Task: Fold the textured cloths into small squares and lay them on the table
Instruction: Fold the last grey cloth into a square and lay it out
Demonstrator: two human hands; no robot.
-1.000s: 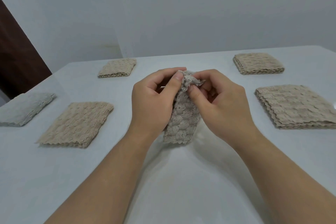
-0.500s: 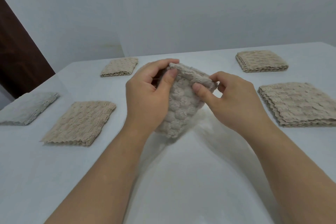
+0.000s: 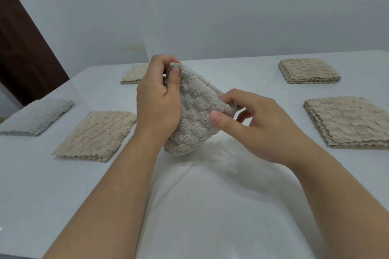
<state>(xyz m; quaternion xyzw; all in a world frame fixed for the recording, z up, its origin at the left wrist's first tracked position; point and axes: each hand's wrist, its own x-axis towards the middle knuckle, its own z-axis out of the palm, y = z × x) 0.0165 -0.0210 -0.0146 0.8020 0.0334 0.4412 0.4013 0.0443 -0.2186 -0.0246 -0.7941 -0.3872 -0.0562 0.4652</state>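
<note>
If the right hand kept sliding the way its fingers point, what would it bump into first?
The right hand points left, so first the grey cloth it already pinches, then probably the left hand behind it; depth is uncertain.

I see one grey-beige textured cloth (image 3: 195, 115) held up above the middle of the table, partly folded, its upper edge slanting down to the right and its lower end hanging free. Five folded cloths lie flat: a beige one (image 3: 95, 135) near left, a pale grey one (image 3: 36, 116) at the left edge, and a small beige one (image 3: 134, 73) far left. A beige square (image 3: 307, 70) lies far right, and a bigger layered one (image 3: 351, 122) near right.
</note>
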